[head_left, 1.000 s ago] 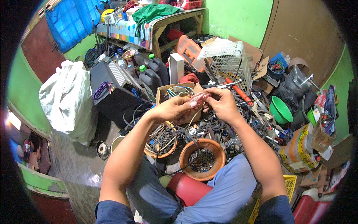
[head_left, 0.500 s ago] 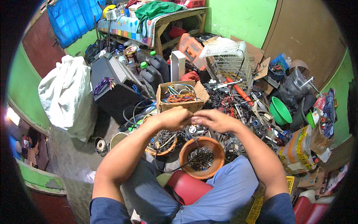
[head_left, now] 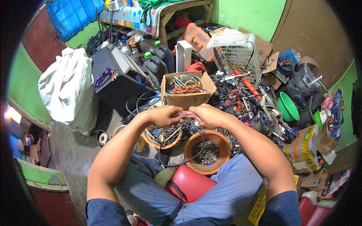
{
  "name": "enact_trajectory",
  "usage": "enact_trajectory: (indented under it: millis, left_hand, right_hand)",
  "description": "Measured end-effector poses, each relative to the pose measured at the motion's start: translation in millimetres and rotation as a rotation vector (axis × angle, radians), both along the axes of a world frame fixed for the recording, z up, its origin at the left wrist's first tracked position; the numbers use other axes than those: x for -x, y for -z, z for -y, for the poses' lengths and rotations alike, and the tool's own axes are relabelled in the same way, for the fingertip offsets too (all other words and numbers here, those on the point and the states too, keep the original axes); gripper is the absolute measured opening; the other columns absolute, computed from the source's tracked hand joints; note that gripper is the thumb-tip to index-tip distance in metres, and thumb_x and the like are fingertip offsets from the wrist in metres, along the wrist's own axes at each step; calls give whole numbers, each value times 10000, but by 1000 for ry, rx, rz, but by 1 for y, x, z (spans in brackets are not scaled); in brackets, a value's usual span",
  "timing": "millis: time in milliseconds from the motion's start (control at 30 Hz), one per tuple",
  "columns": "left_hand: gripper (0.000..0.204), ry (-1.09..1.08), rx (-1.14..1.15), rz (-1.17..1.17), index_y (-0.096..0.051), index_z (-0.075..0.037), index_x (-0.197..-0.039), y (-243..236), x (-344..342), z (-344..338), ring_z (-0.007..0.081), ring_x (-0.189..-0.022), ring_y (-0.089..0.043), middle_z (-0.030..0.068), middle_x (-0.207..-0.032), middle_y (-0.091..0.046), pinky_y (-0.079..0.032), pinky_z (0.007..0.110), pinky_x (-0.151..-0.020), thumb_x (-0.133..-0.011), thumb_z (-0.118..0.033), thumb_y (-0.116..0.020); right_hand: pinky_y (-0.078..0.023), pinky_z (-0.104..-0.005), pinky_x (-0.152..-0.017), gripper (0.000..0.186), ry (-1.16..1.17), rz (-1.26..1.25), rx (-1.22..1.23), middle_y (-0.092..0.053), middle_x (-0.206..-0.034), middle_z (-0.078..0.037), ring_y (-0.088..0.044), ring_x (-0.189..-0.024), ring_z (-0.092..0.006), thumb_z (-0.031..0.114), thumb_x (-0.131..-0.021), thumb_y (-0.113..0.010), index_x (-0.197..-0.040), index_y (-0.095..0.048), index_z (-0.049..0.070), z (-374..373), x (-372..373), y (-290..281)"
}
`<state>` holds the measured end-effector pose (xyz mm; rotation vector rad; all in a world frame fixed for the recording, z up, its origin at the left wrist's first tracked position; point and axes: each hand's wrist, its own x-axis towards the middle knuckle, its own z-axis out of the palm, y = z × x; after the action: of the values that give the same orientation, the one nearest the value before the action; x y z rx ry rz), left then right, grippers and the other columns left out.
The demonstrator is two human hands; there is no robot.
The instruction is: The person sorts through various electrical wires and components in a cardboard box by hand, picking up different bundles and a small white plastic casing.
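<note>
- Lowered since a second ago, our left hand (head_left: pixel 165 115) and right hand (head_left: pixel 208 115) no longer cover the open, brown cardboard box (head_left: pixel 186 100) of looped, multicoloured wires (head_left: pixel 187 89).
- Both our hands curl closed, gripping opposite ends of a glossy, pinkish-red bundle of thin strands (head_left: pixel 186 114), which spans the short gap between them.
- Nearer us sits a round, smooth, orange-brown bowl (head_left: pixel 226 148) of small, rough, greyish pieces (head_left: pixel 205 152).
</note>
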<state>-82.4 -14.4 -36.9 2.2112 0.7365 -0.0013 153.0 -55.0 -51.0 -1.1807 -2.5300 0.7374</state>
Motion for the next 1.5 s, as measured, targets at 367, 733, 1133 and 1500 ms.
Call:
enact_trajectory:
  millis: [367, 733, 1133, 1500]
  left_hand:
    - [226, -48, -203, 79, -576, 21, -1126, 19, 36, 25, 391, -976, -635, 246, -1009, -648, -482, 462, -834, -932, -94, -597]
    - [258, -81, -357, 110, -555, -2, -1061, 8, 43, 37, 461, -896, -626, 262, -914, -646, -476, 524, -760, -915, -192, -649]
    - [334, -249, -314, 342, -573, 15, -1206, 17, 8, -32, 440, -1009, -638, 272, -1043, -651, -497, 454, -842, -1027, -253, -484]
    - [352, -340, -540, 44, -625, -100, -1260, 84, -14, -113, 397, -1042, -637, 183, -1136, -644, -520, 458, -875, -913, -127, -571]
  right_hand:
    - [-519, -534, -717, 245, -32, -60, 68, -679, -872, -273, -661, -837, -462, 253, -973, -574, -1029, -639, 23, 8, 33, -3]
    - [-517, -466, -805, 291, 20, -358, 61, -698, -922, -222, -681, -907, -385, 260, -1004, -534, -1128, -671, 35, 23, 39, 2]
    - [-506, -413, -859, 286, 58, -360, -320, -653, -1004, -180, -649, -958, -352, 98, -932, -608, -1211, -668, 75, -62, 4, 16]
    - [-524, -458, -787, 258, 243, -291, -446, -635, -1006, -190, -629, -945, -414, 151, -921, -651, -1145, -564, 56, -130, -6, 97]
